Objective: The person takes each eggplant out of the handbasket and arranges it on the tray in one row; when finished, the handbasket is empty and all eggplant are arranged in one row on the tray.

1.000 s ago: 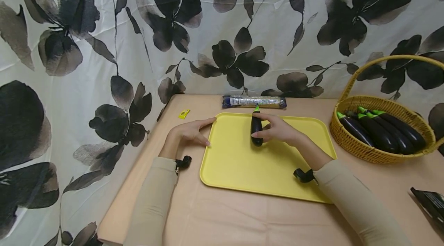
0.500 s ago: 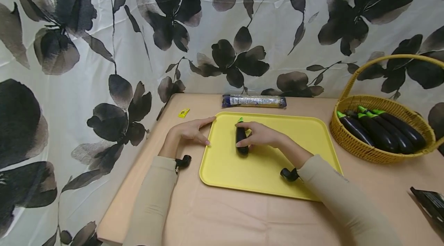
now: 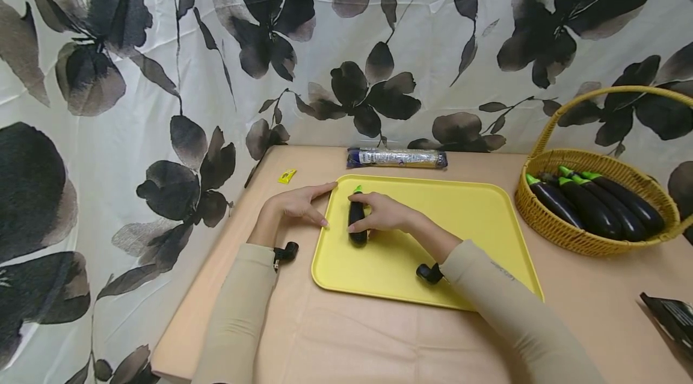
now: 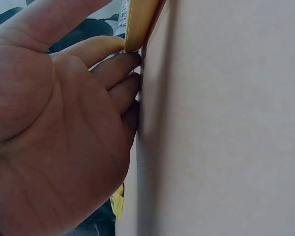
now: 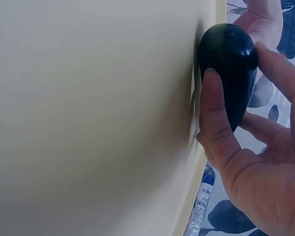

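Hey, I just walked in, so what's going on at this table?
A person is working with both bare hands. The right hand grips a dark eggplant at the left part of a yellow tray; whether it touches the surface is hard to tell. The left hand touches the left edge of that tray. More eggplants lie in a wicker basket to the right, and a long wrapped packet lies behind the tray.
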The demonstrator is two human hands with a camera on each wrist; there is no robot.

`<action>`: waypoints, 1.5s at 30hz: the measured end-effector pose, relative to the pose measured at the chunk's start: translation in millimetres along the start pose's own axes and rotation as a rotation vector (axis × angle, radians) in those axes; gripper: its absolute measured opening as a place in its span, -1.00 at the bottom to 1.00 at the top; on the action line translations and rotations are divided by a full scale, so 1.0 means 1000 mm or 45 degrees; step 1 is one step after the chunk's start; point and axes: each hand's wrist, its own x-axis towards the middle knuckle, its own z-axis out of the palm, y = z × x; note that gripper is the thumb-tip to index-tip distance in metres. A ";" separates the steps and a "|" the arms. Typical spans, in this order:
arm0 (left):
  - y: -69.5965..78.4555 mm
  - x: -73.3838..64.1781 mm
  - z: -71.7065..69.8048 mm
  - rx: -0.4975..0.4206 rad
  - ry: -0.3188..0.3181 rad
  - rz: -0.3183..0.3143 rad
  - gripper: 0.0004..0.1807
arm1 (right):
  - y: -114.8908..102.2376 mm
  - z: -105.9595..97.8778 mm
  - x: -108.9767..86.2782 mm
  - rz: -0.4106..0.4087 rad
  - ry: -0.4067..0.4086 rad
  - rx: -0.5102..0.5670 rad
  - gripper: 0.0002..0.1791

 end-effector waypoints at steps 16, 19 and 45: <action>-0.001 0.000 0.000 -0.054 -0.009 -0.003 0.32 | -0.004 0.007 0.011 -0.018 0.119 -0.057 -0.12; -0.001 0.000 0.000 -0.041 -0.006 -0.007 0.33 | -0.006 0.008 0.011 -0.035 0.134 -0.100 -0.12; -0.002 0.000 0.003 -0.069 0.012 -0.008 0.35 | -0.018 -0.028 -0.071 -0.241 0.398 -0.243 -0.09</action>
